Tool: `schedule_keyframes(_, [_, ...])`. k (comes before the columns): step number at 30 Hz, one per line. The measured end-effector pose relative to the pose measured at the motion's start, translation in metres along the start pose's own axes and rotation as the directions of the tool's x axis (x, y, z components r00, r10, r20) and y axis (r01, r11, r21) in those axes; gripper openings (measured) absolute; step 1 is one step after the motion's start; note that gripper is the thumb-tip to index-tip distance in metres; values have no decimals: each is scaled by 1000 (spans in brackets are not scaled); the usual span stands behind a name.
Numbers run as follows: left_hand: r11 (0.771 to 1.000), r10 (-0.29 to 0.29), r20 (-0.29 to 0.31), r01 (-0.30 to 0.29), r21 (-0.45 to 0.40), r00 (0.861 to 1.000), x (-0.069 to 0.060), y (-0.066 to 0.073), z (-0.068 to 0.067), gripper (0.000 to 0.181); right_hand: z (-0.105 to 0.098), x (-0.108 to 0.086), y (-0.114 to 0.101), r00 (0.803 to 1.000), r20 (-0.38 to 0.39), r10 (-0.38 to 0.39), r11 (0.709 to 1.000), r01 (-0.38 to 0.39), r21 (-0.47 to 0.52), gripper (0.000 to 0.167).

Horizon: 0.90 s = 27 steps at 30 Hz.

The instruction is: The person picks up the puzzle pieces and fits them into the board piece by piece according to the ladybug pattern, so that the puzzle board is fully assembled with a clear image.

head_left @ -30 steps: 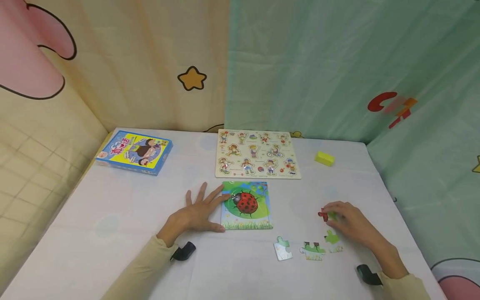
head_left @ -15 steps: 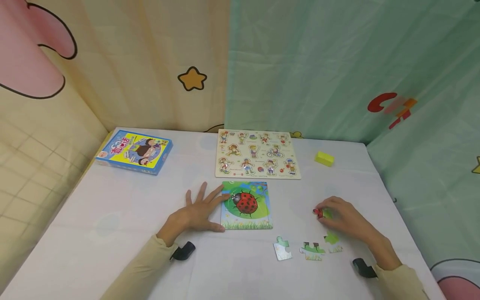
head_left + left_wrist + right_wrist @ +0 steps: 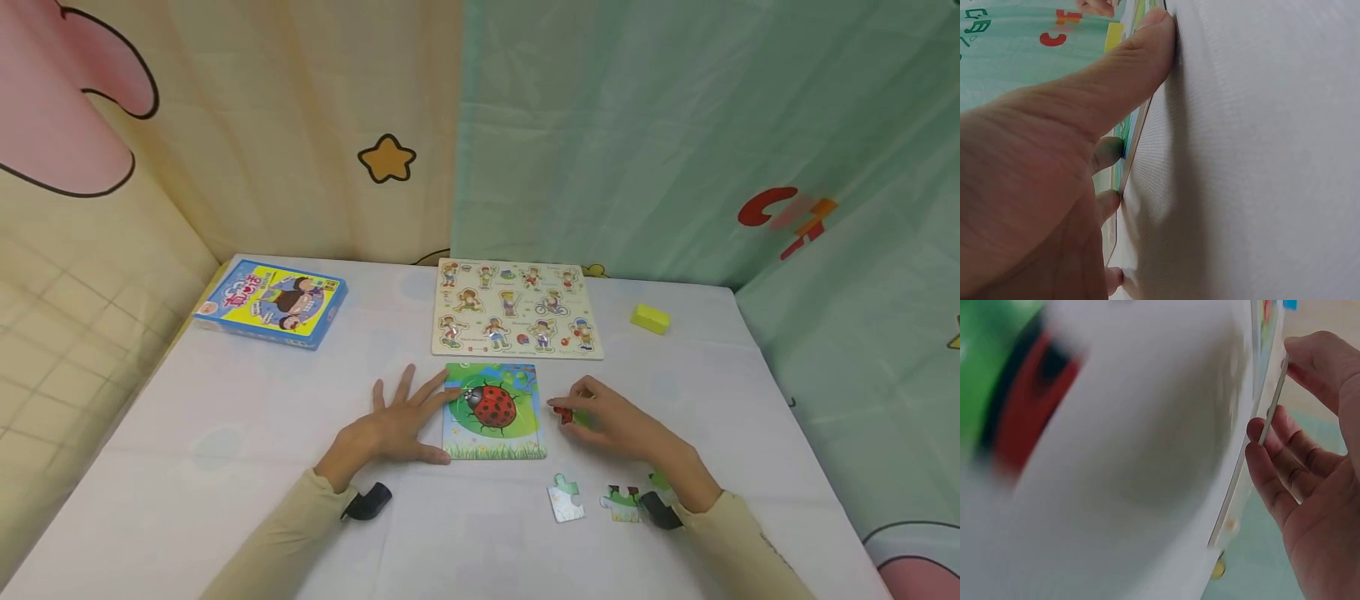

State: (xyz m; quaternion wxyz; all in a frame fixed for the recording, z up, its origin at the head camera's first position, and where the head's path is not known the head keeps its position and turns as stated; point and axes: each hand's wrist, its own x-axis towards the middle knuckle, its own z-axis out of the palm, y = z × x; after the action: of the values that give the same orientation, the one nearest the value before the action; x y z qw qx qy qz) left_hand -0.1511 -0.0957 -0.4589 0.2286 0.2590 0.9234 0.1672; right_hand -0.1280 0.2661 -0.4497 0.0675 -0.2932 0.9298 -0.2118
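Observation:
My left hand (image 3: 397, 427) lies with spread, straight fingers at the left edge of a ladybug jigsaw puzzle (image 3: 493, 437), fingertips and thumb touching it. In the left wrist view the thumb (image 3: 1129, 59) presses at the puzzle's edge. My right hand (image 3: 618, 423) pinches a red and green jigsaw piece (image 3: 562, 414) just right of the puzzle, apart from it. From the right wrist view this piece (image 3: 1275, 400) appears edge-on, lifted between thumb and fingers. Three loose jigsaw pieces lie below: one with pale blue (image 3: 566, 500), a grassy one (image 3: 621, 505), and a green one (image 3: 658, 481) partly hidden by my right forearm.
Behind the ladybug puzzle lies a wooden board of sports figures (image 3: 516, 308). A blue and yellow box (image 3: 272, 302) sits at the back left, a yellow block (image 3: 650, 318) at the back right. Curtains (image 3: 600, 133) hang behind the white table (image 3: 225, 500).
My right hand has carried the red and green piece leftward, from above the loose pieces to near the ladybug puzzle. The left hand stays where it was.

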Motion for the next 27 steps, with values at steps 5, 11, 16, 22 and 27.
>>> schedule_keyframes(5, [1000,0,-1,0,-1,1000,0,0,0,97,8,19,-22,993,38,-113,990,116,-79,35])
schedule_keyframes(11, [1000,6,1,-6,3,1000,0,-1,-1,96,17,33,-33,989,80,-127,982,137,-131,37])
schedule_keyframes(16, [1000,9,-3,-9,6,1000,-2,0,-1,97,23,37,-34,988,104,-117,974,134,-180,39])
schedule_keyframes(22, [1000,5,-1,-5,9,1000,-1,0,-1,97,23,37,-33,987,105,-120,968,140,-209,37])
schedule_keyframes(27, [1000,4,-3,-4,8,1000,-2,0,0,97,24,39,-31,985,86,-148,964,163,-212,35])
